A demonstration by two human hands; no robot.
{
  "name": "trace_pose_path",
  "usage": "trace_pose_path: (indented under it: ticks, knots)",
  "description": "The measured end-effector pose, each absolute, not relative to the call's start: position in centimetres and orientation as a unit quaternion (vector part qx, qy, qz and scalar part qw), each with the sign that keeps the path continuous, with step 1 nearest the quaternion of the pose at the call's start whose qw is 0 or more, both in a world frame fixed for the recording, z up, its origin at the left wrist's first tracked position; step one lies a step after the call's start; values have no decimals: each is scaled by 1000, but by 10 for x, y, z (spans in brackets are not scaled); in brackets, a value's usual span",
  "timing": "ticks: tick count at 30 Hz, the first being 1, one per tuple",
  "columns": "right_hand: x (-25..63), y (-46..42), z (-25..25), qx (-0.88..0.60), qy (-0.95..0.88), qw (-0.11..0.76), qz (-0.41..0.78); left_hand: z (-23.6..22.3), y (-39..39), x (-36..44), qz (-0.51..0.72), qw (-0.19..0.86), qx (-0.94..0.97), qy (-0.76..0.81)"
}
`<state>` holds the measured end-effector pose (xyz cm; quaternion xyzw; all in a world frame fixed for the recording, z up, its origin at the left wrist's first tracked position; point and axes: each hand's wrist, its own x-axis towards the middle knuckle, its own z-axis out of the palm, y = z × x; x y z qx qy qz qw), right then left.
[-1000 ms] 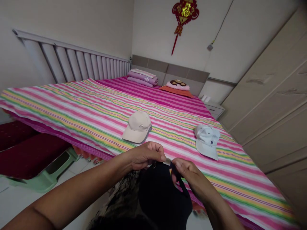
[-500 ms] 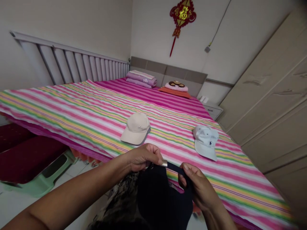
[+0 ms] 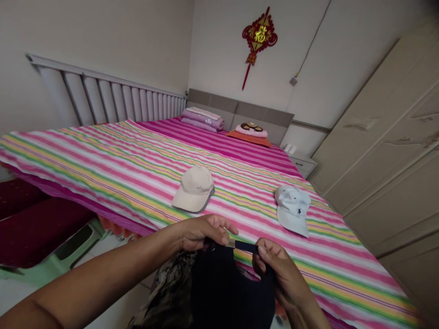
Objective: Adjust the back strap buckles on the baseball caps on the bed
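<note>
1. A beige cap (image 3: 195, 183) lay on the striped bedcover (image 3: 113, 160), brim toward the person; its front bore a small slanted-bar logo (image 3: 200, 186) resembling the Adidas mark.
2. The left hand (image 3: 202, 233) was mostly closed, thumb and curled fingers gripping the cap edge beside the metal clasp, with the index finger reaching out past the thumb.
3. The dark navy cap (image 3: 222, 292) hung between both hands, in front of the person at the bed's near edge, its rounded crown plain and its back opening uppermost.
4. Its silvery clasp (image 3: 231, 243) joined a flat dark strap (image 3: 245, 247) stretched across that opening.
5. On the wall, a red ornament (image 3: 259, 34) showed the gold character 福.
6. The right hand (image 3: 283, 269) was nearly closed, thumb and fingers pinching the strap.
7. A pale cap (image 3: 293, 205) carried a tiny dark emblem (image 3: 299, 211), too small to make out.
</note>
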<state>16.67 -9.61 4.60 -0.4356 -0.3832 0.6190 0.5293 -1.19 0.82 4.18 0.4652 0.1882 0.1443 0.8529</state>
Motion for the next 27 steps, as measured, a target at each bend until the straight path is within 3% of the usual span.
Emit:
trace_pose_path:
  ticks: [5,15,21,27]
  knots:
    - [169,-87,50,-409,-382,540,629,38,16,-12,57,862,467,189]
    - [190,-84,27,-409,-414,414,700,39,25,-19,158,885,419,129]
    - [186,-88,22,-320,-304,559,702,50,29,-24,131,895,419,83]
    - [180,-87,38,-278,-234,639,678,55,35,-26,156,896,415,32]
